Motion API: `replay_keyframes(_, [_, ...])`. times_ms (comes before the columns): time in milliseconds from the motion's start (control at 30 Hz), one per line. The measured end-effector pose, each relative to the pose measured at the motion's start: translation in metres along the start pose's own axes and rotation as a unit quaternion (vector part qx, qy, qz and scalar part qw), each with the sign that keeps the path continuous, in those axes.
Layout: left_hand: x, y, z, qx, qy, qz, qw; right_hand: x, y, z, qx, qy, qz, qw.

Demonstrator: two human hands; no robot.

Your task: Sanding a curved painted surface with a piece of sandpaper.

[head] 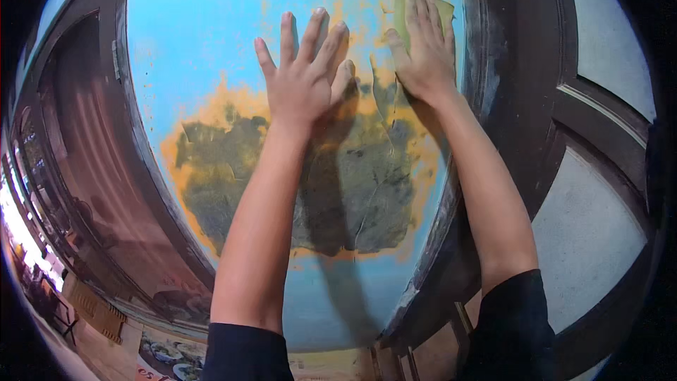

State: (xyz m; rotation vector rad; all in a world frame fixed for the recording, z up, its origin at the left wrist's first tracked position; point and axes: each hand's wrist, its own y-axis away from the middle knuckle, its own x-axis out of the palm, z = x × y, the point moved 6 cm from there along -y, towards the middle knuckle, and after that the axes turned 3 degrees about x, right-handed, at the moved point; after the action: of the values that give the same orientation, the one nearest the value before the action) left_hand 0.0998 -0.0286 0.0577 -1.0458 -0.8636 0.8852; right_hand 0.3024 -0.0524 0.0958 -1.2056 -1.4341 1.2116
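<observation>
A blue painted panel (185,37) stands upright before me, with orange-yellow areas and a large dark grey patch (365,190) low on it. My right hand (426,53) presses a greenish-yellow sheet, apparently sandpaper (403,10), flat against the panel's upper right, near its edge. The fingers are extended over the sheet. Further left, my left hand (304,71) rests on the panel above the dark patch, its fingers spread and nothing held. Both forearms reach up from below, and the left one covers part of the patch.
A dark frame (497,63) borders the panel at right, beside dark woodwork with pale inset panels (587,238). At left is a brown frame with a glossy, reflecting pane (116,159). A printed picture (172,354) bearing writing lies at lower left, near a woven-looking brown object (92,307).
</observation>
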Motion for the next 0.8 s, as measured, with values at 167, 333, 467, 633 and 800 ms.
replay_keyframes(167, [0.007, -0.020, 0.017, -0.001, -0.009, -0.020, 1.000, 0.001, 0.027, 0.043, -0.067, -0.001, 0.098, 0.993])
replay_keyframes(333, [0.003, -0.025, 0.015, 0.015, -0.006, -0.038, 0.999, -0.005, 0.000, 0.024, -0.088, 0.020, 0.088, 0.992])
replay_keyframes(467, [0.003, -0.039, 0.019, 0.044, -0.002, -0.017, 0.999, 0.000, -0.035, -0.012, -0.023, 0.034, -0.010, 0.999])
replay_keyframes(633, [0.008, -0.034, 0.029, 0.023, -0.016, -0.051, 0.998, 0.005, -0.012, 0.030, -0.038, 0.014, -0.002, 0.999])
replay_keyframes(800, [0.004, -0.033, 0.028, 0.013, -0.014, -0.064, 0.998, 0.000, -0.012, 0.034, -0.092, 0.008, 0.047, 0.995])
